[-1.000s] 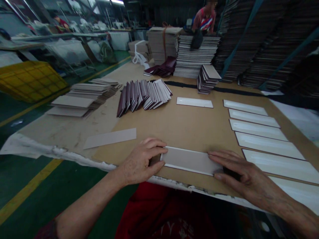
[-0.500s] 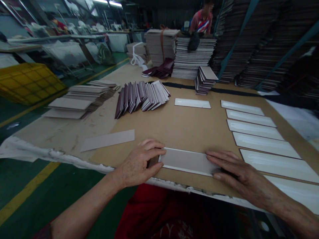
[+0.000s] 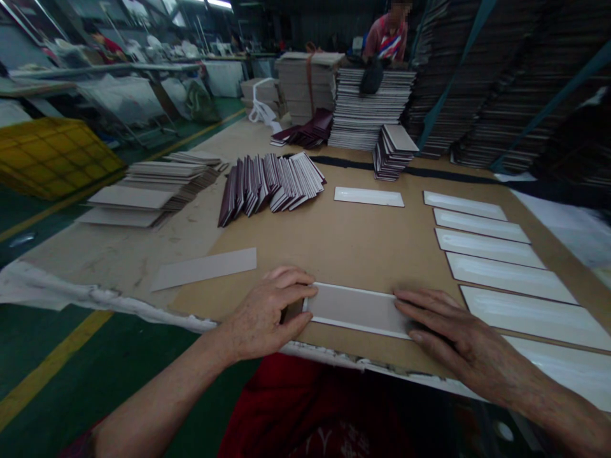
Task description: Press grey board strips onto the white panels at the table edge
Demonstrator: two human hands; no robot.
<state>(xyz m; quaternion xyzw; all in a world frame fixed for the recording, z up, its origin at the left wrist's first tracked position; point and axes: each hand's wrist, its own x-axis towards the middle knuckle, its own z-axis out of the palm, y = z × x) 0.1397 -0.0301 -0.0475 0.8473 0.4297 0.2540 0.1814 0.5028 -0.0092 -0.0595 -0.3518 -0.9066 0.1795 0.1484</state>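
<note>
In front of me at the table's near edge, a grey cardboard strip (image 3: 356, 309) lies flat on a slightly larger white panel (image 3: 353, 329), whose white border shows around it. My left hand (image 3: 274, 308) grips the left end, index finger at the far corner and thumb at the near corner. Over the right end rests my right hand (image 3: 443, 321), its fingers stretched out and its thumb apart near the front edge; that end is hidden beneath it. Another grey cardboard strip (image 3: 205, 269) lies to the left of my left hand.
White glossy panels (image 3: 491, 238) lie in a column at right, with one more white panel (image 3: 369, 196) farther back. Folded maroon-and-white pieces (image 3: 272, 184) lean in a row, left of centre. Cardboard sheets (image 3: 133, 197) are piled at left. Tall stacks (image 3: 372, 108) and a person (image 3: 386, 38) are behind.
Both hands stay at the ends of the strip, with hardly any movement. The view has tilted very slightly.
</note>
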